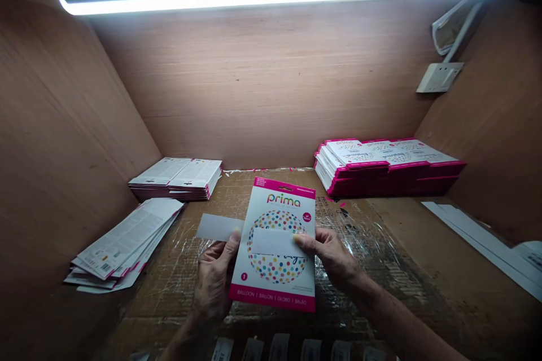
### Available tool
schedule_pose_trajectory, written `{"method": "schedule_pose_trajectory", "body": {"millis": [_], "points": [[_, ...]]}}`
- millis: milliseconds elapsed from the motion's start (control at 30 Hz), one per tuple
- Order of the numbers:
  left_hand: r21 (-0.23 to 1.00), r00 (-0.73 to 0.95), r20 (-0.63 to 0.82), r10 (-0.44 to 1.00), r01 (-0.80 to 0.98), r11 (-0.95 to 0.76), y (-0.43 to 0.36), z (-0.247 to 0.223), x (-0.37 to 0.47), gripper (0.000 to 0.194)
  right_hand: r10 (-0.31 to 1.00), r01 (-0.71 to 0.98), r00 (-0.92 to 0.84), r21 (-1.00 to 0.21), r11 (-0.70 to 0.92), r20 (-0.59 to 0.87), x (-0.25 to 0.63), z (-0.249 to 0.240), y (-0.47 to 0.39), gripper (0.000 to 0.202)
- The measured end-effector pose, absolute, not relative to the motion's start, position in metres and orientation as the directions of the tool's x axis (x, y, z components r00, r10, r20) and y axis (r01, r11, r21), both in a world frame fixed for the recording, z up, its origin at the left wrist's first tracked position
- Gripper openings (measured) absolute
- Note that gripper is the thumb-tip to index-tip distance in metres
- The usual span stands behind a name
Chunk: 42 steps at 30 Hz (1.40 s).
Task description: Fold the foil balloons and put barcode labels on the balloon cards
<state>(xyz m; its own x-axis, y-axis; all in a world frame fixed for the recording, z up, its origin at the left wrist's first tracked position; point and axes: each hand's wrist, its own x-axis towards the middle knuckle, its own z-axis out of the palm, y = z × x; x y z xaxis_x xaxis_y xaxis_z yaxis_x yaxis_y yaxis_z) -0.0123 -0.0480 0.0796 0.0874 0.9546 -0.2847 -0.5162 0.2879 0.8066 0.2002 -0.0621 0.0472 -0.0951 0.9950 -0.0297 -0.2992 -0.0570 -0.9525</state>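
A white and pink balloon packet (pixel 276 287) printed "prima" is held upright between my hands, its dotted balloon picture facing me. My left hand (pixel 215 273) is closed on its left edge, thumb in front. From that thumb a blank white paper strip (pixel 218 227) sticks out to the left. My right hand (pixel 336 256) grips the right edge, its thumb pressing a white paper piece (pixel 271 241) flat across the middle of the balloon picture. Whether the two white pieces are one strip I cannot tell. The fingers behind the packet are hidden.
Stacked packets stand at back right (pixel 393 172) and back left (pixel 186 177). A fanned pile (pixel 127 242) lies at left, long white strips (pixel 478 242) at right. Several labels (pixel 279 347) line the front edge. Wooden walls (pixel 262 84) enclose the cardboard-covered surface (pixel 169 299).
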Motion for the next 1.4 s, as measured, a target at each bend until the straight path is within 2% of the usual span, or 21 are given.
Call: {"method": "schedule_pose_trajectory", "body": {"millis": [67,167,267,333,367,433,500,533,633,767,867,1000,1067,1233,1400], "points": [[0.84,0.065,-0.266,0.962,-0.475,0.264,-0.05,0.076,-0.012,0.031,0.997,-0.307,-0.062,-0.949,-0.072,-0.056,0.199,0.046,-0.061,0.039],[0.881,0.062,-0.16,0.985,-0.441,0.171,-0.053,0.076,-0.016,0.032,0.998,-0.279,-0.009,-0.958,-0.06,-0.06,0.198,0.048,-0.061,0.041],[0.853,0.165,-0.088,0.982,-0.496,0.16,-0.05,0.086,-0.024,0.053,0.998,-0.259,0.051,-0.965,-0.026,-0.041,0.198,0.051,-0.061,0.043],[0.833,0.247,-0.13,0.96,-0.498,0.241,-0.044,0.094,-0.029,0.067,0.998,-0.243,0.067,-0.97,0.001,-0.016,0.199,0.053,-0.062,0.041],[0.835,0.259,-0.16,0.953,-0.478,0.27,-0.041,0.097,-0.03,0.066,0.998,-0.231,0.065,-0.973,0.013,-0.002,0.199,0.053,-0.062,0.04],[0.862,0.21,-0.182,0.961,-0.436,0.259,-0.034,0.1,-0.028,0.049,0.998,-0.206,0.051,-0.978,0.033,0.023,0.2,0.053,-0.062,0.038],[0.895,0.167,-0.165,0.972,-0.389,0.219,-0.03,0.099,-0.024,0.032,0.999,-0.179,0.038,-0.983,0.042,0.036,0.2,0.054,-0.062,0.037],[0.907,0.175,-0.152,0.973,-0.367,0.208,-0.028,0.097,-0.021,0.031,0.999,-0.168,0.036,-0.985,0.041,0.036,0.2,0.054,-0.063,0.038],[0.926,0.284,-0.133,0.949,-0.307,0.221,-0.027,0.093,-0.015,0.036,0.999,-0.151,0.034,-0.988,0.043,0.038,0.2,0.056,-0.064,0.038],[0.918,0.38,-0.219,0.899,-0.23,0.322,-0.029,0.092,-0.012,0.055,0.998,-0.14,-0.005,-0.988,0.067,0.068,0.202,0.057,-0.065,0.04],[0.921,0.403,-0.188,0.896,-0.245,0.304,-0.032,0.093,-0.008,0.05,0.998,-0.105,0.04,-0.993,0.062,0.058,0.202,0.052,-0.063,0.041],[0.93,0.342,-0.165,0.925,-0.257,0.261,-0.038,0.091,-0.001,0.046,0.997,-0.065,0.074,-0.997,0.04,0.036,0.201,0.044,-0.063,0.044],[0.935,0.362,-0.195,0.912,-0.211,0.284,-0.038,0.091,-0.001,0.049,0.999,-0.066,0.05,-0.998,0.014,0.011,0.201,0.043,-0.064,0.046],[0.911,0.552,-0.285,0.784,-0.097,0.4,-0.03,0.093,-0.012,0.053,0.995,-0.134,-0.089,-0.989,-0.066,-0.054,0.202,0.051,-0.069,0.048],[0.904,0.497,-0.288,0.819,-0.142,0.404,-0.032,0.091,-0.011,0.054,0.991,-0.153,-0.117,-0.985,-0.081,-0.063,0.202,0.054,-0.066,0.047]]}}
